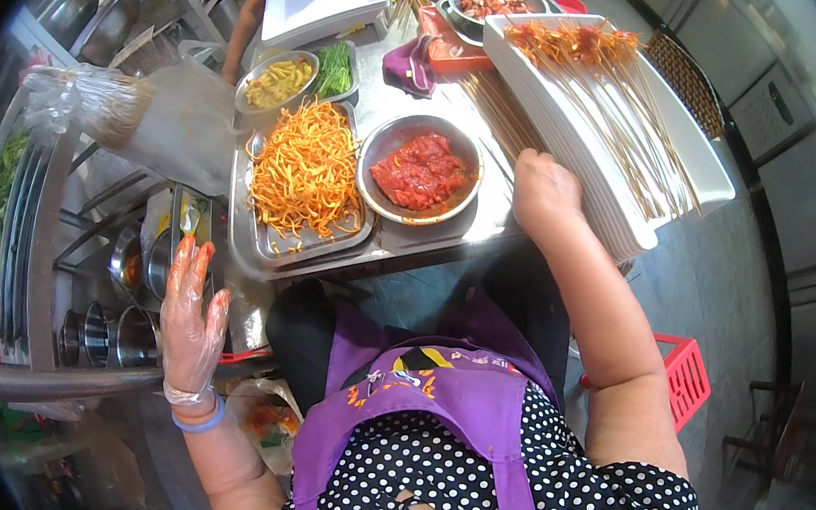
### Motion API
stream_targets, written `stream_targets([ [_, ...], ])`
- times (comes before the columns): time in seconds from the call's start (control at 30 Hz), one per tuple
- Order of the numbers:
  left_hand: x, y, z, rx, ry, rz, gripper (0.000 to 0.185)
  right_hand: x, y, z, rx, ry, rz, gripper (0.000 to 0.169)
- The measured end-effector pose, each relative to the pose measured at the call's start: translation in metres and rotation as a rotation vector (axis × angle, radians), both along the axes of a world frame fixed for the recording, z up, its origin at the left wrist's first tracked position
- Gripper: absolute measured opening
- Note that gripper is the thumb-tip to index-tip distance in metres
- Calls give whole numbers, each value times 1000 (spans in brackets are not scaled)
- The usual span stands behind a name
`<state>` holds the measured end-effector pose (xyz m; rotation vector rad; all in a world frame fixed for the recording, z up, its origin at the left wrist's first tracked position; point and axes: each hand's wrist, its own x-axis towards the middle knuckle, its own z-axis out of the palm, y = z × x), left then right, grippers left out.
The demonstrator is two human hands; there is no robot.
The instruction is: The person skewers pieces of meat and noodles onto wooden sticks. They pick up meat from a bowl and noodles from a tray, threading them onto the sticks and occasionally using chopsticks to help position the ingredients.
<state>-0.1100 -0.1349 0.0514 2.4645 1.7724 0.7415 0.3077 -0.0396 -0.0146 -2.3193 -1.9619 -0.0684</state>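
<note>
My left hand (193,329), in a clear plastic glove with red-stained fingertips, is raised off the table's left corner. Its palm is empty and its fingers are extended. My bare right hand (547,191) is curled at the near ends of a bundle of wooden skewers (500,111); its fingertips are hidden. Red marinated meat (421,173) lies in a metal bowl (463,204). Left of that, orange shredded strips (304,171) are heaped on a metal tray (345,242). Loaded skewers (587,71) rest across a stack of white plastic trays (700,171) beside my right hand.
Beyond the strips sit a bowl of yellow pieces (280,83) and green stalks (335,69). A purple cloth (409,68) touches a red tray (451,44). Another person's arm (245,29) is by white bins (324,0). Metal shelving (51,237) stands left; a red basket (692,382) is at right.
</note>
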Motion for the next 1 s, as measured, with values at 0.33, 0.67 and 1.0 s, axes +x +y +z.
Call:
stream_targets([
  [0.33,61,44,-9,-113,-107,-299,56,24,-68,84,273,562,203,13],
  [0.67,140,131,-36,-138,-223,-568,39,24,-39,54,115,778,167,16],
  [1.0,237,199,-68,35,98,-543,17,27,-74,49,206,733,353,22],
])
